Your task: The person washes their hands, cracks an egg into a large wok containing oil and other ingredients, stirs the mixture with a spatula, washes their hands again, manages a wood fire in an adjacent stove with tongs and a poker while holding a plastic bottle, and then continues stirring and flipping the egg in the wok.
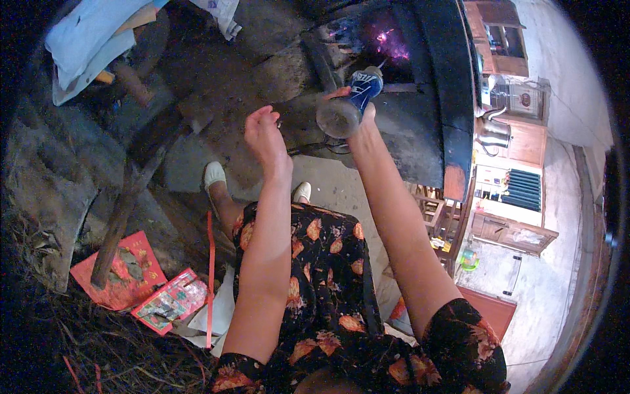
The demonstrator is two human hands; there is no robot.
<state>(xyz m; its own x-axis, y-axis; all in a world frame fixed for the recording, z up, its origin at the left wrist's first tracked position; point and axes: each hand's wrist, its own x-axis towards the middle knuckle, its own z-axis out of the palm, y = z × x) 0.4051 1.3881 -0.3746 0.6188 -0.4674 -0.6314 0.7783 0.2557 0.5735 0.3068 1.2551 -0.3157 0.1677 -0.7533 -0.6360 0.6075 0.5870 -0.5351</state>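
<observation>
My right hand (365, 119) is wrapped round a clear bottle (340, 118) with a blue label. The bottle is tilted, its round base toward me and its neck toward the fire opening (394, 49), where pink-purple embers glow. A thin light streak shows at the bottle's mouth. To the left, apart from the bottle, my left hand (266, 138) is raised with its fingers curled together. A small dark spot shows by its fingertips, too small to name.
A dark stove (446, 85) stands at the right, with a metal kettle (493, 131) beyond it. Logs (134, 197), twigs (125, 348) and red printed packaging (125, 269) lie at the left. Cardboard and pale sheets (85, 49) are piled at the far left.
</observation>
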